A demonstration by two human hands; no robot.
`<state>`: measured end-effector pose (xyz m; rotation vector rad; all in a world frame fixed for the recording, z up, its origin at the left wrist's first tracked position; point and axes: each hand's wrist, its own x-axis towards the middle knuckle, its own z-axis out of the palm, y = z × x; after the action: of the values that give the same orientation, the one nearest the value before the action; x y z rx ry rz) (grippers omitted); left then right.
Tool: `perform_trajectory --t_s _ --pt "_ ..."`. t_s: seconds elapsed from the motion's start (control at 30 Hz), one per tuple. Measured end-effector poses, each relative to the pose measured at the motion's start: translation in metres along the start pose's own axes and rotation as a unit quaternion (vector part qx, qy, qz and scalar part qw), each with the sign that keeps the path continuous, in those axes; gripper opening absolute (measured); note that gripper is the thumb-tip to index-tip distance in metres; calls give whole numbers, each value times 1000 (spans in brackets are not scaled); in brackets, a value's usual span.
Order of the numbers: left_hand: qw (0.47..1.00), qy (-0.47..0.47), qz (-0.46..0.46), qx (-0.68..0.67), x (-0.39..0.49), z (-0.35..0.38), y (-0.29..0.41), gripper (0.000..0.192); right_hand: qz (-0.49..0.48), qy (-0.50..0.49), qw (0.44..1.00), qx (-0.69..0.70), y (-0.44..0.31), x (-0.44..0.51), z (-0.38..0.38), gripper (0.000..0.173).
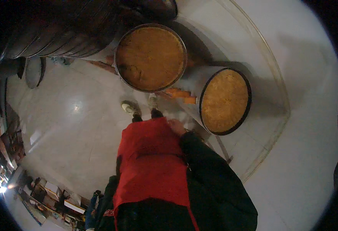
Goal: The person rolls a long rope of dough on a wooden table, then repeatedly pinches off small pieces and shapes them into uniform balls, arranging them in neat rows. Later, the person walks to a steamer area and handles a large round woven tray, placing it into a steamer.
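My right hand [176, 127] hangs beside the lower edge of a red apron [154, 161], near a large pale cylinder [189, 83]. The fingers are blurred, and I cannot tell whether they touch the apron or hold anything. My left hand is out of view. That cylinder has a dark rim around a round, yellow-brown face [226, 101]. Orange blocks [186, 96] show beside it. Ahead of my shoes [130, 108] stands a second round vessel [185, 55] with a thin metal-like rim and a brown top surface [150, 57]; whether these surfaces are contents or covers is unclear.
Dark, ribbed cylindrical forms [56, 43] line the upper left, with a grey disc-like object [33, 72] below them. Shelves with boxes [52, 190] and a bright light [2, 189] appear at lower left. A pale wall [307, 86] bends around the right, edged by a skirting strip [284, 106].
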<state>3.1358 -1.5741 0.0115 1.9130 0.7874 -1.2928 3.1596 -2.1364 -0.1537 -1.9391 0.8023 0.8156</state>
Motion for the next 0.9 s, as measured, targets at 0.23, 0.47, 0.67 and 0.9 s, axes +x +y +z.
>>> perform_trajectory --t_s 0.23,0.47,0.67,0.9 --pt "1000 2 13 1 2 2 -8 43 -37 14 998 45 -60 5 2 36" --pt "999 8 41 12 15 3 -17 45 -92 -52 994 -5 -67 -3 -9 34" --pt "996 11 87 28 39 -5 3 46 -79 30 996 23 -59 11 -6 35" --pt "980 23 169 107 93 -5 77 47 -141 26 989 -32 -61 17 -39 35"
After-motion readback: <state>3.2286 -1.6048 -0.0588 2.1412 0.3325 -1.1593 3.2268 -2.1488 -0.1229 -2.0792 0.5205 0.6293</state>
